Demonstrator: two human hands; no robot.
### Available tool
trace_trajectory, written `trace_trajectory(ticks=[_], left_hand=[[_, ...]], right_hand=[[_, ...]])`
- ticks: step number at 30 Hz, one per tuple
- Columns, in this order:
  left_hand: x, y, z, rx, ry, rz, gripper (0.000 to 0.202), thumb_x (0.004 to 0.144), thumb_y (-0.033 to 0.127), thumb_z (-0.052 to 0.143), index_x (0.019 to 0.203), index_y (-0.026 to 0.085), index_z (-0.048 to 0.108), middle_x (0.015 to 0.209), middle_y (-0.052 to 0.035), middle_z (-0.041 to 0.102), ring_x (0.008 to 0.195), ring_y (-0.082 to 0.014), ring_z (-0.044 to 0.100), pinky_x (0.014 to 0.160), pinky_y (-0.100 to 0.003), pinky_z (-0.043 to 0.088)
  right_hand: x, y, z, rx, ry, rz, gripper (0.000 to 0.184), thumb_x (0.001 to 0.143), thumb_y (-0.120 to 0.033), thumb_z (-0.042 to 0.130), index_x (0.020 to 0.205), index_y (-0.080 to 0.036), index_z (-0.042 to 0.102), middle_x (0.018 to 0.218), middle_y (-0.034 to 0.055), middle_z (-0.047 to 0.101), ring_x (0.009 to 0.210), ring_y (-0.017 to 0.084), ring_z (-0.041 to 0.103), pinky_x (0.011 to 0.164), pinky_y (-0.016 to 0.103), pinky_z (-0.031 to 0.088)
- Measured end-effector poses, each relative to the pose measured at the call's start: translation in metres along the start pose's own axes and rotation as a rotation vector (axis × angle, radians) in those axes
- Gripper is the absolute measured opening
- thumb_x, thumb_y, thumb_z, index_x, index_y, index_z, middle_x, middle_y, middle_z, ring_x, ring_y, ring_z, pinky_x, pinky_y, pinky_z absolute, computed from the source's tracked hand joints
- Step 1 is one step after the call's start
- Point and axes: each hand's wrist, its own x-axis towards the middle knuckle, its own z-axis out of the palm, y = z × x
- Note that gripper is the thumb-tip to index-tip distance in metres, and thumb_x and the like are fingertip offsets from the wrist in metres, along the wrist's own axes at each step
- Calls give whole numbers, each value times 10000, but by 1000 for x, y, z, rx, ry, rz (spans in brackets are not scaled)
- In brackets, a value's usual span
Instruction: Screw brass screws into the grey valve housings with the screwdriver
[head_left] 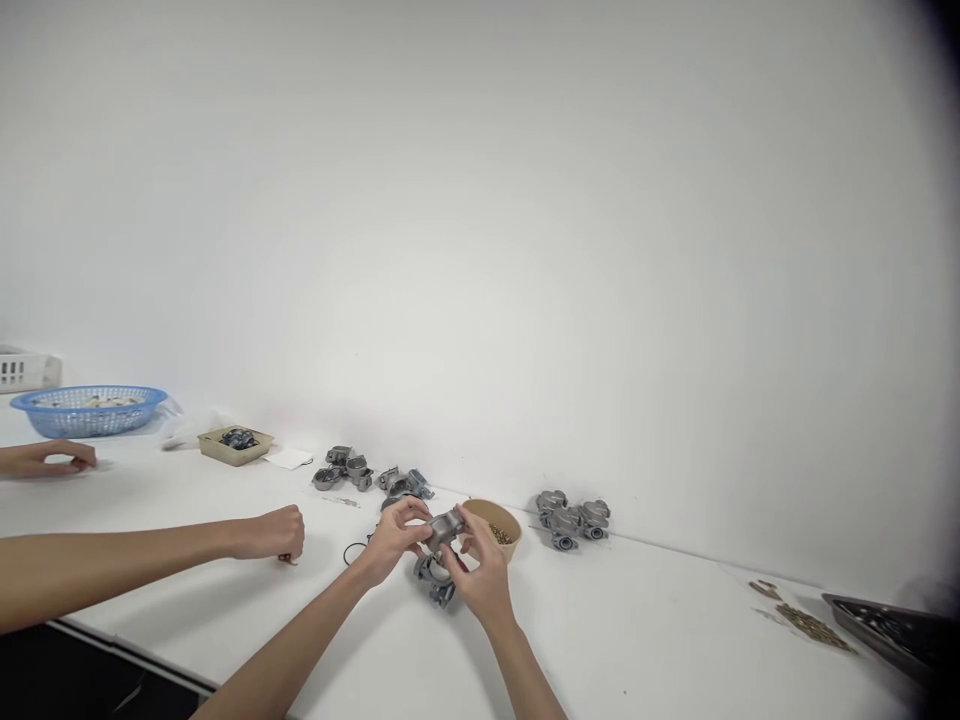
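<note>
Between my left hand (396,540) and my right hand (482,568) is a small grey metal cover (444,528), with the fingers of both closed on its sides. Just below it a grey metal housing (433,575) with a round opening shows above the white table, partly behind my right fingers. I cannot tell whether the two parts touch. Something red shows slightly by my right fingertips. A tan bowl (514,520) of small brass-coloured pieces stands right behind my right hand. A thin black ring (352,553) lies left of my left hand.
Grey metal housings sit in groups at the back left (343,468) and back right (574,520). Farther left are a beige tray (234,458) of dark rings and a blue basket (90,422). A co-worker's fist (274,532) and another hand (64,458) reach in from the left. Brass pieces (814,627) and a dark tray (885,635) lie right.
</note>
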Motion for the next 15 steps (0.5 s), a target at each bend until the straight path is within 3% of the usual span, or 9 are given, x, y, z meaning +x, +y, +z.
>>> trace_trajectory(ticks=[5, 10, 15], left_hand=[[-3, -4, 6, -169, -2, -52, 430, 679, 342, 879, 936, 189, 571, 971, -3, 607, 751, -117, 659, 627, -224, 562], [-8, -4, 11, -275, -94, -112, 446, 681, 314, 886, 953, 210, 547, 1024, -15, 619, 753, -102, 652, 675, -217, 529], [-13, 2, 11, -312, -133, -172, 441, 709, 296, 869, 962, 226, 514, 1016, -17, 616, 781, -108, 647, 725, -232, 529]], right_hand=[[-4, 1, 6, 36, 20, 59, 551, 809, -428, 702, 1281, -182, 557, 1171, 145, 648, 874, 236, 649, 599, 296, 572], [-6, 7, 9, -64, 10, -25, 554, 824, -406, 682, 1329, -211, 563, 1387, 163, 525, 1227, 333, 541, 871, 438, 574], [-7, 11, 8, -101, -50, -32, 626, 800, -409, 709, 1382, -247, 547, 1457, 152, 465, 1245, 351, 535, 883, 457, 578]])
